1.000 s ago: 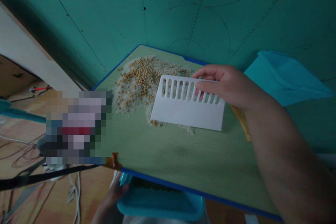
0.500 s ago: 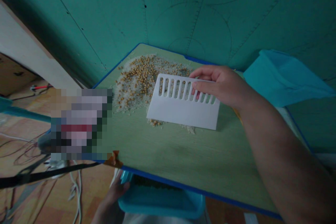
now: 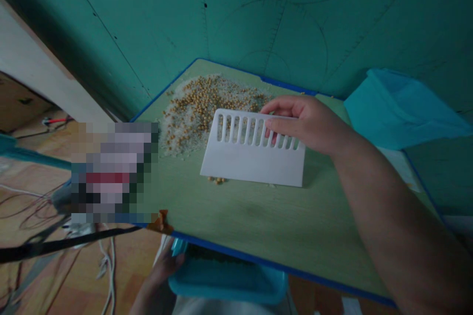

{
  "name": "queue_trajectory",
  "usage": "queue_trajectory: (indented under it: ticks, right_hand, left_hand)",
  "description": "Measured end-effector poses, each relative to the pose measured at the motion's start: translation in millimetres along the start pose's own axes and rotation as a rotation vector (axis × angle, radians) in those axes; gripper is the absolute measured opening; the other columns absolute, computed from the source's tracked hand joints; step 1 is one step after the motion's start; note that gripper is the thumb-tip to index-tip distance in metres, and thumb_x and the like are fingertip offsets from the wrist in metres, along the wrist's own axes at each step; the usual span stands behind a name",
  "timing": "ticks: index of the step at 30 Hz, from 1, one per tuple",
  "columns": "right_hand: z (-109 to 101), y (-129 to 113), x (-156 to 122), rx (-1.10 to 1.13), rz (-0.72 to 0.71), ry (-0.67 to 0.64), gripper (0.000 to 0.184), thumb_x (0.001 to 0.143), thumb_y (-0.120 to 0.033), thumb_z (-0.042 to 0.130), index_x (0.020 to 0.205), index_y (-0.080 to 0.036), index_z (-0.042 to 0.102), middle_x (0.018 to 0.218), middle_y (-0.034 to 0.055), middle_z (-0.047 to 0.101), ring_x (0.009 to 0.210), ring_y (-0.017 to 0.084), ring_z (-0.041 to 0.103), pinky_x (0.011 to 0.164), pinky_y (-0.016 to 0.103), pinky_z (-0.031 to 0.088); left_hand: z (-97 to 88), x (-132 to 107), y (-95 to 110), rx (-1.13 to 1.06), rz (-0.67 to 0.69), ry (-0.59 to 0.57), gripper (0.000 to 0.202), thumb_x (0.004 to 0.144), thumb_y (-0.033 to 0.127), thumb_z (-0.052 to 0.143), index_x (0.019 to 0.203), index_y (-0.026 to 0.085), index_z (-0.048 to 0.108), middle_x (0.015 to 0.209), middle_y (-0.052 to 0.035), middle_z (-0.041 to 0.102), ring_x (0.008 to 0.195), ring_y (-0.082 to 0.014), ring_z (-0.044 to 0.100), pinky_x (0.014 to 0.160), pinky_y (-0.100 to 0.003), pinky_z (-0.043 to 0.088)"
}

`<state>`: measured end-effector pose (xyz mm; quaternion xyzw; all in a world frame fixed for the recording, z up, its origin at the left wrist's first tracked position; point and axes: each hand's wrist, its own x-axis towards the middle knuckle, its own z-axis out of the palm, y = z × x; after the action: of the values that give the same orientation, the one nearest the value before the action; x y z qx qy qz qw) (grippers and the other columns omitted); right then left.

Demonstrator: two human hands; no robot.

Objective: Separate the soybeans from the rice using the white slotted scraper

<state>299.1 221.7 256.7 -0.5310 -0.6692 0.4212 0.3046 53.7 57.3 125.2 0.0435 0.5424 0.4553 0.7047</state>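
My right hand (image 3: 306, 123) grips the slotted top edge of a white plastic scraper (image 3: 254, 150), which stands on a green board (image 3: 258, 216) with a blue rim. Behind the scraper lies a heap of white rice mixed with tan beans (image 3: 199, 106). A few loose beans (image 3: 217, 180) sit just in front of the scraper's lower edge. Below the board's near edge, my left hand (image 3: 164, 268) holds the left rim of a turquoise tray (image 3: 229, 283), its fingers curled over the side.
A turquoise cloth or bag (image 3: 399, 108) lies at the board's right. A teal cutting mat (image 3: 258, 15) covers the surface behind. Cables and a black strap (image 3: 62, 243) lie on the wooden floor at left, beside a blurred patch.
The scraper has slid toward me and slightly left across the board, dragging grains with it. The left hand and tray stay below the board's edge.
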Motion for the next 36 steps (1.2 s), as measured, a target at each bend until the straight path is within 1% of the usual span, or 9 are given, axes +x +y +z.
queue_trajectory:
  ticks: [7,13,16,19,21,24,28,31,36]
  right_hand:
    - [3,-1,-1,0.006,-0.003,-0.033,0.014,0.070,-0.021,0.059,0.084,-0.022,0.062,0.064,-0.0028,0.063,0.051,0.010,0.057,0.042,0.019,0.042]
    - [8,-5,-4,-0.012,-0.021,-0.090,0.012,0.071,-0.019,0.057,0.082,-0.022,0.061,0.058,-0.0046,0.060,0.049,0.009,0.056,0.041,0.018,0.041]
    - [10,-7,-5,-0.004,-0.034,-0.129,0.011,0.071,-0.019,0.057,0.081,-0.022,0.060,0.058,-0.0049,0.060,0.050,0.009,0.056,0.041,0.018,0.040]
    - [13,-7,-6,0.016,-0.056,-0.181,0.010,0.072,-0.018,0.055,0.080,-0.022,0.058,0.059,-0.0054,0.060,0.051,0.009,0.056,0.043,0.018,0.041]
    - [15,-7,-6,0.021,-0.045,-0.233,0.009,0.073,-0.017,0.053,0.079,-0.022,0.055,0.059,-0.0056,0.060,0.051,0.009,0.056,0.044,0.018,0.041]
    - [17,-7,-7,0.014,-0.002,-0.342,0.006,0.074,-0.017,0.050,0.078,-0.022,0.051,0.061,-0.0052,0.060,0.052,0.009,0.056,0.045,0.019,0.042]
    - [19,-8,-11,-0.089,0.034,-0.490,0.007,0.076,-0.018,0.048,0.082,-0.020,0.048,0.067,-0.0036,0.062,0.054,0.010,0.057,0.044,0.018,0.038]
    - [19,-13,-16,-0.226,-0.004,-0.548,0.009,0.077,-0.019,0.046,0.086,-0.019,0.047,0.066,-0.0038,0.061,0.052,0.009,0.054,0.042,0.018,0.032]
    - [19,-25,-25,-0.365,-0.054,-0.607,0.008,0.077,-0.019,0.046,0.085,-0.020,0.047,0.060,-0.0058,0.058,0.049,0.008,0.049,0.042,0.019,0.026]
  left_hand:
    - [-4.9,-1,1,-0.081,-0.061,-0.060,0.057,0.051,0.027,0.074,0.107,0.030,0.063,0.109,0.0026,0.068,0.114,-0.0364,0.047,0.086,-0.043,0.047]
    - [-6.3,-11,8,-0.097,-0.179,0.075,0.071,0.044,0.029,0.078,0.113,0.026,0.060,0.111,0.0010,0.066,0.113,-0.0426,0.045,0.081,-0.049,0.049]
    - [-7.0,-14,9,-0.109,-0.174,0.076,0.074,0.047,0.029,0.077,0.118,0.028,0.055,0.118,0.0032,0.062,0.113,-0.0417,0.044,0.080,-0.049,0.050]
    - [-9.6,-15,10,-0.149,-0.183,0.055,0.073,0.050,0.029,0.076,0.119,0.030,0.054,0.113,0.0037,0.065,0.111,-0.0415,0.045,0.079,-0.050,0.049]
    - [-12.9,-15,10,-0.172,-0.209,0.049,0.069,0.050,0.029,0.075,0.117,0.030,0.057,0.106,0.0033,0.068,0.108,-0.0423,0.048,0.079,-0.052,0.049]
    - [-19.6,-12,9,-0.148,-0.209,0.037,0.054,0.052,0.033,0.073,0.105,0.030,0.066,0.103,0.0020,0.069,0.105,-0.0422,0.051,0.080,-0.052,0.047]
    - [-26.9,-7,7,-0.006,-0.130,-0.040,0.044,0.042,0.029,0.079,0.085,0.025,0.075,0.101,-0.0050,0.070,0.103,-0.0427,0.053,0.085,-0.046,0.046]
    - [-26.3,-6,7,0.009,-0.117,-0.058,0.046,0.042,0.030,0.079,0.087,0.025,0.074,0.102,-0.0063,0.070,0.105,-0.0409,0.053,0.088,-0.044,0.043]
    - [-21.1,-9,10,-0.043,-0.148,-0.109,0.040,0.047,0.029,0.076,0.087,0.031,0.074,0.103,-0.0008,0.070,0.105,-0.0391,0.053,0.087,-0.045,0.044]
